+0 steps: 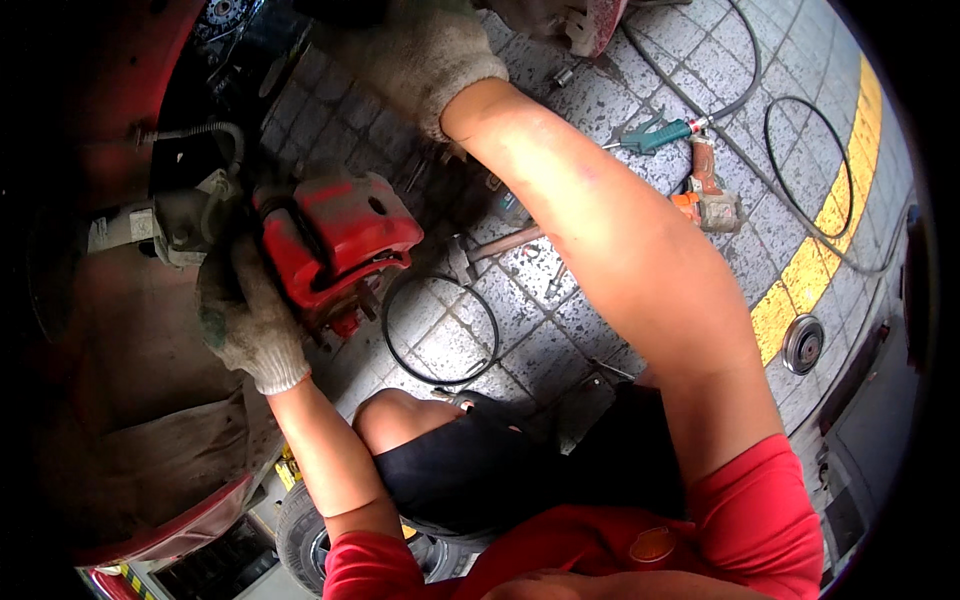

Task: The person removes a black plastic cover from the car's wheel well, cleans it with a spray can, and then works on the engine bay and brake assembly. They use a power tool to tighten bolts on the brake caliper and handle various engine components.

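- The left hand [250, 315], in a grey knitted work glove, is at the left side of a red brake caliper [345, 235]; its fingers run up into shadow beside the casting.
- Whether the left grip is clamped on the caliper or only resting against it, I cannot tell.
- The caliper is left of the middle of the view, tilted, with dark smudges on its red paint.
- A grey metal part [185, 225] is just left of the caliper, with a ribbed hose [190, 131] above it.
- The right hand [410, 60], also gloved, reaches far forward, above the caliper in view; its fingers are lost in the dark, so the state of that grip cannot be told.
- On the tiled floor [610, 315] lie a wooden-handled hammer [500, 245], a black ring [440, 382] near it, and, farther right, a green air blow gun [655, 137] and an orange-and-grey impact wrench [718, 212].
- A socket [562, 76] lies near the right wrist.
- A round metal disc [802, 343] lies beside the yellow floor stripe [805, 275].
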### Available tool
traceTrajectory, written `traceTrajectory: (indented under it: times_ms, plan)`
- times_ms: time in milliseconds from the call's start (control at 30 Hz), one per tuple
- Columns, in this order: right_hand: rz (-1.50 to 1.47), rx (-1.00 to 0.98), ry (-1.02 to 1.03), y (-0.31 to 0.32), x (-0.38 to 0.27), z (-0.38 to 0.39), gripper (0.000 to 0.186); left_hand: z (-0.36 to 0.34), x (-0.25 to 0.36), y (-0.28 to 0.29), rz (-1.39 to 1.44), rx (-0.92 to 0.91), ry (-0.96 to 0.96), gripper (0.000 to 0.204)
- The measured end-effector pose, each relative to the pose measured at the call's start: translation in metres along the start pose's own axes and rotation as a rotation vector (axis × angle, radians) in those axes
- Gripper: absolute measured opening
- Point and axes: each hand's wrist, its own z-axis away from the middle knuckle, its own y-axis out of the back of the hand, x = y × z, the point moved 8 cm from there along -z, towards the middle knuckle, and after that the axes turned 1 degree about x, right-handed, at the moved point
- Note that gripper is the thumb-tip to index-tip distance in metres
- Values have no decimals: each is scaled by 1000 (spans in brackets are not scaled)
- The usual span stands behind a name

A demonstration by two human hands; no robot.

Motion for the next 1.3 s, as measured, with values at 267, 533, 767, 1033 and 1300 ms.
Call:
traceTrajectory:
  times_ms: [267,533,767,1033,1300]
  plan:
    - [-95,-47,-124,-11,8,1,54,-1,-3,1,31,5,3,47]
    - [-54,-54,11,-14,-8,6,54,0,-9,2,24,50,1,46]
    - [-100,-173,49,-31,-8,11,55,0,-4,5,-44,61,-1,44]
    - [-1,-84,122,-22,-10,10,57,-1,-2,7,-23,82,15,44]
    - [-94,-118,231,-23,-42,16,59,-1,-4,7,-54,81,-25,45]
